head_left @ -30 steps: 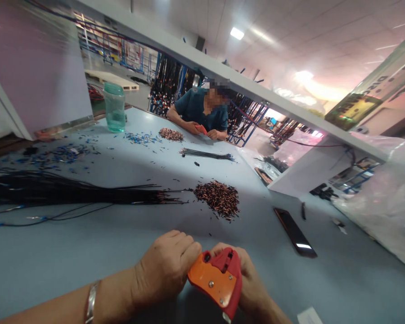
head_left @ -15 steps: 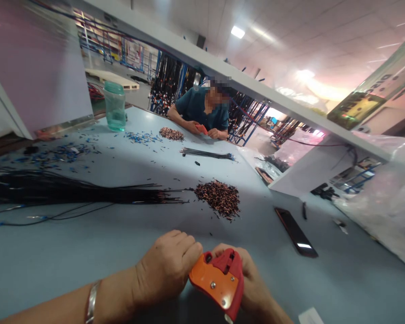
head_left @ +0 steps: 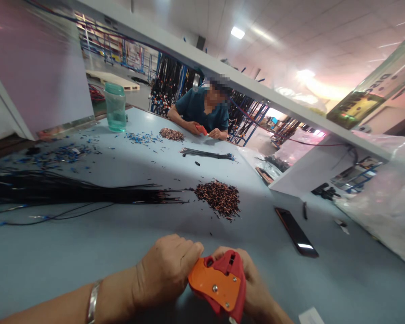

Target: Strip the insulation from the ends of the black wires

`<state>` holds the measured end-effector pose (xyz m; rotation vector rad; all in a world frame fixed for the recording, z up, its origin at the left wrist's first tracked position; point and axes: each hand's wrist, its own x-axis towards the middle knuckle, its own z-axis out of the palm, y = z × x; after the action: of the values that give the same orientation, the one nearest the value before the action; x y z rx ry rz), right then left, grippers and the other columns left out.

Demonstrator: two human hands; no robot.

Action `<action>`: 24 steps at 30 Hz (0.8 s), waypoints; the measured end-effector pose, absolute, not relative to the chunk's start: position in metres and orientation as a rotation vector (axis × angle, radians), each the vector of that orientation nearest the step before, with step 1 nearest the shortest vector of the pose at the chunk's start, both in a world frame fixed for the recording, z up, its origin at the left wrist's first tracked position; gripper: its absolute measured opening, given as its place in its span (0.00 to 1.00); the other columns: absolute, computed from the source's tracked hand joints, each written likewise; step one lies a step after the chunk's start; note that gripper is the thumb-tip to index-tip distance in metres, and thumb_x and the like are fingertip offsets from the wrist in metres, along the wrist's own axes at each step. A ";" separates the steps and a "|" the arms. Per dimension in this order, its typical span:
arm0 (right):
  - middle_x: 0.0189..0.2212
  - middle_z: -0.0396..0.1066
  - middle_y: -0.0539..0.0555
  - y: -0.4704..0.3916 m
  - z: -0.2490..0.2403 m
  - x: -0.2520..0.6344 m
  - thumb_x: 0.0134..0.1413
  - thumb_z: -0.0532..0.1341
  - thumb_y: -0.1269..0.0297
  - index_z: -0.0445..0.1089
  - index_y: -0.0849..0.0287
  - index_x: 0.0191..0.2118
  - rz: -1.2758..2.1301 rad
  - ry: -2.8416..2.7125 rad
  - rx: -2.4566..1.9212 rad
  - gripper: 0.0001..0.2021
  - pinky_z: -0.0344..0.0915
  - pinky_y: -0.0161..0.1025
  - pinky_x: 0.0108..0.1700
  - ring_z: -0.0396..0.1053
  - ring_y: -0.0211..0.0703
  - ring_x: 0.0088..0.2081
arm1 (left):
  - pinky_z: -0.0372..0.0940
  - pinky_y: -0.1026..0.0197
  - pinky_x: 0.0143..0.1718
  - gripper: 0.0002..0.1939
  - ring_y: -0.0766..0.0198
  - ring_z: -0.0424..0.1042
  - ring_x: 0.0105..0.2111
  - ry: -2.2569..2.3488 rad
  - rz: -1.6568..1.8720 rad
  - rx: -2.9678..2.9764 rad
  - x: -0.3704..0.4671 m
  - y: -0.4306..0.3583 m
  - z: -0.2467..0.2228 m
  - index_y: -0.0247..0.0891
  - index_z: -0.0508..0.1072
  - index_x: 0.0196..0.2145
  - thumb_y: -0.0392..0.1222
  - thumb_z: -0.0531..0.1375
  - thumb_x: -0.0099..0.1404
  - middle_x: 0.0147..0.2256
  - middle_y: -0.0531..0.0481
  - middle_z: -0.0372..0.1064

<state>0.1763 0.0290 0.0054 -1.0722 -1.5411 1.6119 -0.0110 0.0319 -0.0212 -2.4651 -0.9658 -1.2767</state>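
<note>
My right hand (head_left: pixel 254 281) is wrapped round an orange and red wire stripper (head_left: pixel 216 281), low in the middle of the view. My left hand (head_left: pixel 168 265), with a silver bracelet at the wrist, is closed, its thumb against the stripper's nose. What its fingers pinch, if anything, is hidden. Beyond my hands lies a heap of short black and copper offcuts (head_left: pixel 218 198). To its left stretches a thick bundle of black wires (head_left: pixel 87 193), with bare ends towards the heap and some blue terminals at the left.
A phone (head_left: pixel 297 231) lies at the right. Loose blue terminals (head_left: pixel 60 155) and a green bottle (head_left: pixel 115 108) stand far left. Across the table a co-worker (head_left: pixel 202 108) holds a red tool near a smaller wire bundle (head_left: pixel 207 154). A slanting white beam (head_left: pixel 189 49) crosses above.
The wire stripper has turned slightly in my right hand, and its red lower handle now shows below the orange plate. My left hand stays almost in place at the stripper's nose.
</note>
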 end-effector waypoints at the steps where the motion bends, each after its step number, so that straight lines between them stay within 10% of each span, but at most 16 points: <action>1: 0.17 0.60 0.46 0.029 0.006 0.176 0.40 0.72 0.56 0.67 0.60 0.22 1.618 -1.539 -1.069 0.16 0.55 0.32 0.23 0.53 0.33 0.21 | 0.50 0.59 0.19 0.11 0.64 0.57 0.15 -0.960 -1.280 -2.472 -0.011 0.032 -0.021 0.41 0.61 0.31 0.32 0.44 0.70 0.17 0.56 0.61; 12: 0.16 0.61 0.46 0.035 0.004 0.181 0.46 0.70 0.55 0.67 0.61 0.18 1.503 -1.609 -1.051 0.18 0.55 0.30 0.21 0.54 0.32 0.19 | 0.54 0.60 0.20 0.06 0.64 0.60 0.17 -1.061 -1.408 -2.497 -0.013 0.035 -0.021 0.41 0.61 0.32 0.37 0.49 0.68 0.19 0.55 0.62; 24: 0.20 0.63 0.46 0.062 0.000 0.201 0.55 0.65 0.59 0.74 0.59 0.33 1.179 -1.347 -1.164 0.08 0.58 0.33 0.30 0.60 0.37 0.25 | 0.66 0.62 0.25 0.08 0.66 0.67 0.23 -1.807 -2.514 -2.919 -0.015 0.040 -0.013 0.38 0.64 0.31 0.44 0.58 0.62 0.24 0.53 0.66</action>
<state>0.2006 0.0623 0.0000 -1.1639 -1.3475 1.1794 -0.0150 0.0401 -0.0126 -2.9193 -1.8065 -2.5137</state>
